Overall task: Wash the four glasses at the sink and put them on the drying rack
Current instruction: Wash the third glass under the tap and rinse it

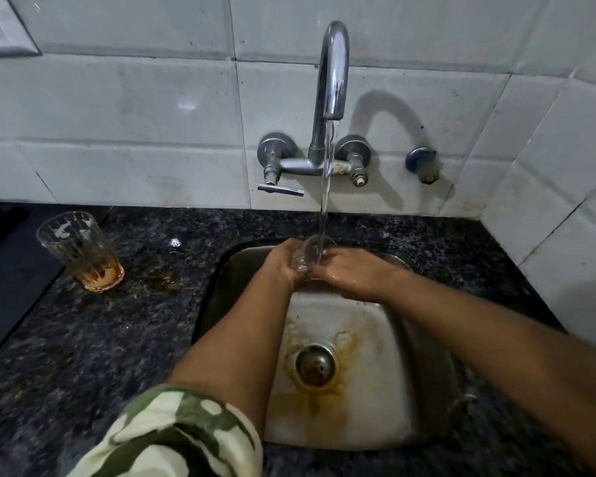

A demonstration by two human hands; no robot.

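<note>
Over the far part of the sink point(424, 356), the left hand point(284, 261) and right hand point(353, 271) were both clasped around a clear glass point(312, 251) under the running tap point(331, 74). Wet, it likely felt slippery and fragile; gripping its sides seemed safest. Another glass point(81, 251) stood on the left counter point(83, 339).

Both hands wrap the glass point(312, 254) under the tap, so its base and lower wall are covered. The right forearm runs off the frame's right edge. A wall plate point(0, 29) is clipped top-left.
</note>
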